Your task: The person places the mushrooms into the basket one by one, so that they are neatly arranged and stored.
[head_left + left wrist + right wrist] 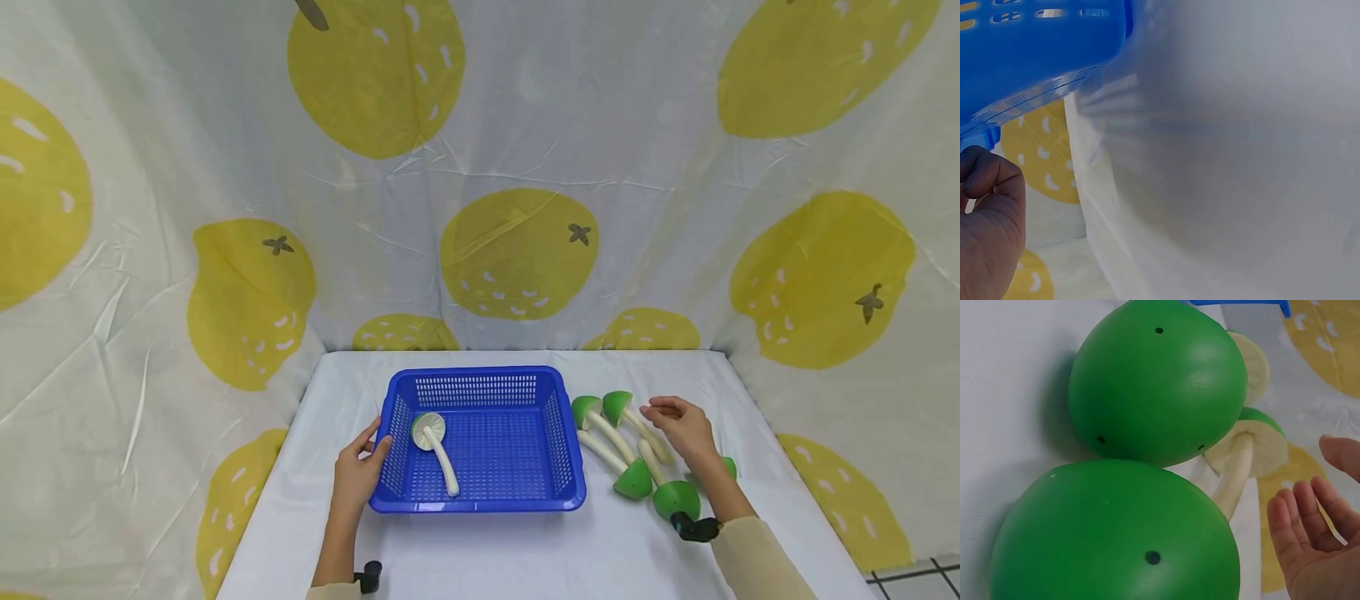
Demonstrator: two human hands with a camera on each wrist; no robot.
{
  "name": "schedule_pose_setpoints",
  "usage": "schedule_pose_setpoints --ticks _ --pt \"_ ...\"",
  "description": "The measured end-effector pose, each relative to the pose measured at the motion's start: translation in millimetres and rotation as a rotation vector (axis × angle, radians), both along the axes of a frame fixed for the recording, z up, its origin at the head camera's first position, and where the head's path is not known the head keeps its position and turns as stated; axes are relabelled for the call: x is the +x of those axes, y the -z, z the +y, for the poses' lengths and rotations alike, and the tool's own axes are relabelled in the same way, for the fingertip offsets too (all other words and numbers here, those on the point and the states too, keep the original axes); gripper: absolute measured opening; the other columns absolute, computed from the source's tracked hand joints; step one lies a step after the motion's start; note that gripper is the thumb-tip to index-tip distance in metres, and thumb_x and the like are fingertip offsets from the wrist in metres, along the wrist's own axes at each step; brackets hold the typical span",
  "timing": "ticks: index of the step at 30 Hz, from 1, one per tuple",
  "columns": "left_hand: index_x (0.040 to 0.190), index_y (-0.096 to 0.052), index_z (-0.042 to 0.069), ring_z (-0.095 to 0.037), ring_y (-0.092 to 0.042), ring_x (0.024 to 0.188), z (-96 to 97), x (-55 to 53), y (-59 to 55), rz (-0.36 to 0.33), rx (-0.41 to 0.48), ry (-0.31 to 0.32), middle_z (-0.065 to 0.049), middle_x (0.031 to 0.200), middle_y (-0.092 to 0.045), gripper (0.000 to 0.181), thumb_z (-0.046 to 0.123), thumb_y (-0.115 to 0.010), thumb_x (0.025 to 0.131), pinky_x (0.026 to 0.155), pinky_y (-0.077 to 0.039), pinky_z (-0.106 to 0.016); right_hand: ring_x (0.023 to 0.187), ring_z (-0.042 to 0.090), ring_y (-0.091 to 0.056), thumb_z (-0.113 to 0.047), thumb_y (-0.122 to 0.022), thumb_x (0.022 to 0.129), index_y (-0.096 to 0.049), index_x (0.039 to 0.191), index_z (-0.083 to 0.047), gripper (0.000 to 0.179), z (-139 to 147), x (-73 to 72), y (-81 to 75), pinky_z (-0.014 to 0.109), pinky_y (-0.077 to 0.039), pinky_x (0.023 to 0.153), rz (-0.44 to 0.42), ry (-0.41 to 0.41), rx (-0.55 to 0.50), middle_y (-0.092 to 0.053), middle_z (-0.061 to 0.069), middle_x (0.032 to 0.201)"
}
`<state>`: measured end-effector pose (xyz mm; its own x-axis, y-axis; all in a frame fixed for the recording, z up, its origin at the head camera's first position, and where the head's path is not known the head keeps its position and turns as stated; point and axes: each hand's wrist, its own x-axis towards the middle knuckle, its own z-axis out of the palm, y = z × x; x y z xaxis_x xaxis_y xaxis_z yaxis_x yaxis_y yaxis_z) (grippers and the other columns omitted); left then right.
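My left hand (357, 477) grips the left rim of a blue plastic basket (480, 505); in the left wrist view its curled fingers meet the basket's edge. Inside the basket, toward the left, lies one toy mushroom (444, 463) with a white stem, its pale underside facing up. My right hand (686, 433) hovers over a group of green-capped toy mushrooms (633, 481) right of the basket, holding nothing. In the right wrist view its fingers are spread and slightly bent, apart from the mushrooms. Two big green caps (1157, 381) fill much of that view. Another cap (730, 468) is partly hidden behind the right forearm.
A white cloth (487, 554) covers the table. Behind and at both sides hangs a pale curtain (517, 100) with yellow lemon prints. Black straps with small devices sit on both wrists. Floor tiles (918, 583) show at the lower right.
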<state>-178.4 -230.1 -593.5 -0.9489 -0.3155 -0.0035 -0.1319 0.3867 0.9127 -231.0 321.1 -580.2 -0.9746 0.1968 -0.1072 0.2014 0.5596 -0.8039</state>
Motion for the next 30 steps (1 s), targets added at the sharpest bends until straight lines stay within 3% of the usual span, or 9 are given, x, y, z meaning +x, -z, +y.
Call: schedule_pose_setpoints --ticks 3,9,12,21,27,30 --pt "0.145 -0.061 0.018 -0.020 -0.062 0.063 0.4 0.2 -1.4 0.003 0.004 -0.003 -0.009 0.091 -0.058 0.049 0.027 -0.071 0.099 0.058 -0.049 -0.024 0.092 0.005 -0.061 -0.048 -0.067 0.098 -0.062 0.135 -0.001 0.060 0.6 -0.1 5.4 0.020 -0.048 0.076 -0.014 -0.013 0.025 -0.070 0.015 0.118" --pt "0.145 -0.061 0.017 -0.018 -0.062 0.062 0.8 -0.1 -1.0 0.004 0.013 -0.001 -0.009 0.092 -0.056 0.049 0.028 -0.072 0.098 0.059 -0.049 -0.024 0.109 0.029 -0.067 -0.043 -0.067 0.099 -0.062 0.135 0.001 0.056 0.1 2.1 11.2 0.027 -0.047 0.082 -0.041 -0.003 0.040 -0.071 0.019 0.123" --pt "0.146 -0.061 0.018 -0.016 -0.062 0.062 0.3 -0.5 0.5 0.004 0.017 0.001 -0.008 0.092 -0.056 0.050 0.028 -0.072 0.098 0.059 -0.050 -0.024 0.116 0.036 -0.064 -0.041 -0.066 0.100 -0.060 0.137 0.001 0.056 1.4 3.1 14.3 0.028 -0.047 0.083 -0.065 -0.011 0.028 -0.069 0.021 0.127" --pt "0.145 -0.061 0.019 -0.014 -0.060 0.062 -0.8 -1.5 2.7 0.003 0.012 -0.007 -0.008 0.094 -0.054 0.050 0.030 -0.072 0.098 0.060 -0.050 -0.023 0.121 0.039 -0.060 -0.031 -0.064 0.102 -0.056 0.140 0.004 0.053 4.5 0.4 25.4 0.033 -0.048 0.088 -0.123 -0.049 -0.005 -0.065 0.024 0.131" --pt "0.145 -0.061 0.020 -0.012 -0.059 0.061 -1.2 -0.7 4.1 0.002 0.016 -0.008 -0.009 0.093 -0.056 0.049 0.029 -0.073 0.098 0.060 -0.050 -0.023 0.115 0.037 -0.064 -0.026 -0.066 0.100 -0.060 0.136 0.006 0.048 6.7 -0.2 35.1 0.025 -0.048 0.079 -0.105 -0.068 0.040 -0.068 0.023 0.125" --pt "0.145 -0.061 0.020 -0.012 -0.059 0.062 -0.9 -0.3 4.5 0.002 0.012 -0.006 -0.009 0.093 -0.056 0.050 0.030 -0.072 0.098 0.060 -0.050 -0.023 0.106 0.028 -0.068 -0.026 -0.067 0.099 -0.062 0.134 0.006 0.048 7.1 0.1 39.2 0.023 -0.048 0.075 -0.094 -0.069 0.054 -0.070 0.021 0.121"
